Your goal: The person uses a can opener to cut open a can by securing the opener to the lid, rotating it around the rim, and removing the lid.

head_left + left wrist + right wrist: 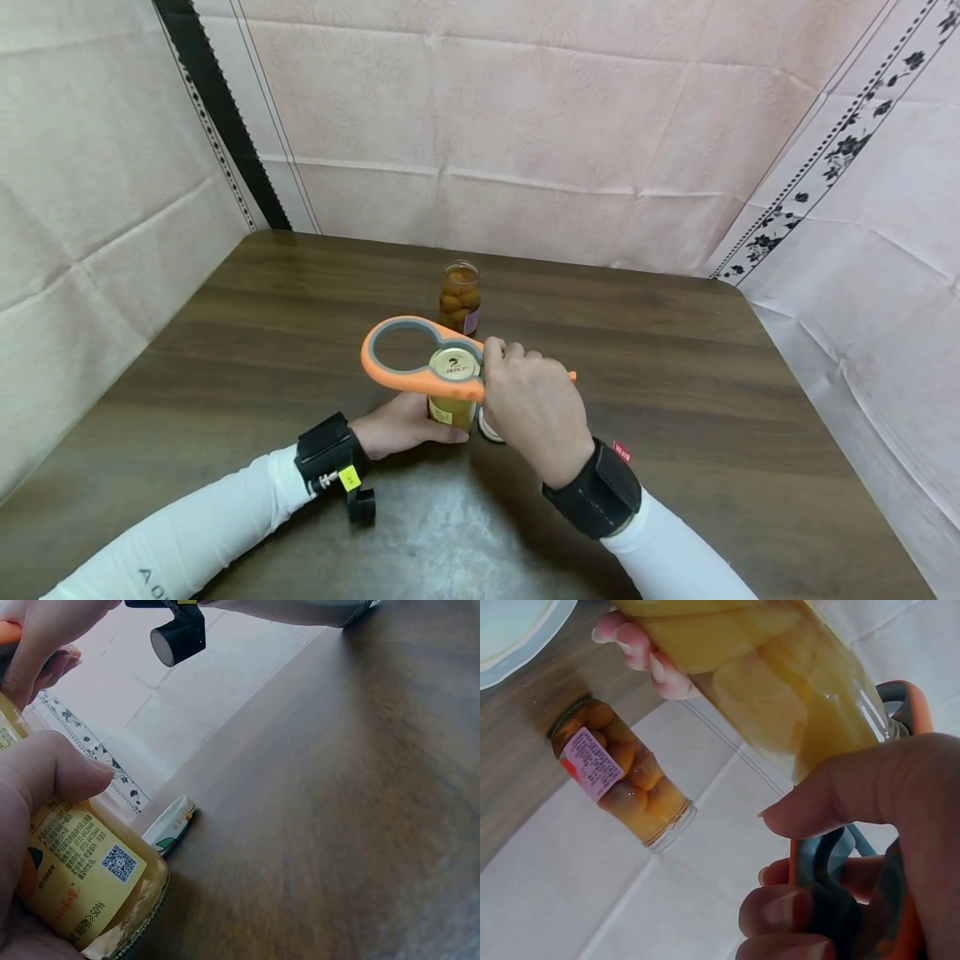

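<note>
My left hand [401,427] holds a glass jar of yellow fruit [452,413] low around its side, and the jar stands upright on the table. Its lid [454,363] is on and shows inside the opening of an orange and grey jar opener [423,383]. By the opener's handle end, my right hand [534,408] grips it with curled fingers. In the left wrist view, the left thumb presses on the yellow jar's label [90,862]. The right wrist view shows the right fingers [780,911] wrapped around the opener beside the jar's top.
Behind the opener stands a lidless jar of brownish round fruit [460,300]. A loose lid [489,427] lies on the brown wooden table [675,400], just right of the yellow jar. Pale cloth [525,125] hangs around the table's back and sides.
</note>
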Demonstrator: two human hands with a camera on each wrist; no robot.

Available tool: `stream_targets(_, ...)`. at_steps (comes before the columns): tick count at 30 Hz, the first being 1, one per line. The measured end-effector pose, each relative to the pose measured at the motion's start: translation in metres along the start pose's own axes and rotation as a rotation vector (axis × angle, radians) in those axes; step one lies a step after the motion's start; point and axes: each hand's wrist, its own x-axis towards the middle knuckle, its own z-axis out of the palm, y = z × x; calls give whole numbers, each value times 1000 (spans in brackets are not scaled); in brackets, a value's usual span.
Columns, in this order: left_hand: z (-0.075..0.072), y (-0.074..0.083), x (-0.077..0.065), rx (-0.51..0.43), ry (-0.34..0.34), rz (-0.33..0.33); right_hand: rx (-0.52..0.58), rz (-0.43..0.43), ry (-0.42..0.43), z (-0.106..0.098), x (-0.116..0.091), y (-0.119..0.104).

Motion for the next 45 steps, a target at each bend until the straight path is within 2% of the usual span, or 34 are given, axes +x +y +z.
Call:
stream_targets(10,-1,0,0,-12,-16,-12,45,-16,-12,2,2,3)
stream_targets(23,-5,-3,1,62,-77,81,31,-44,8,5,2,6)
stream_targets(36,-4,0,1,115,-53,122,58,-89,26,6,4,12)
stream_targets(45,-4,-1,0,100,-68,104,70,-119,29,8,5,14)
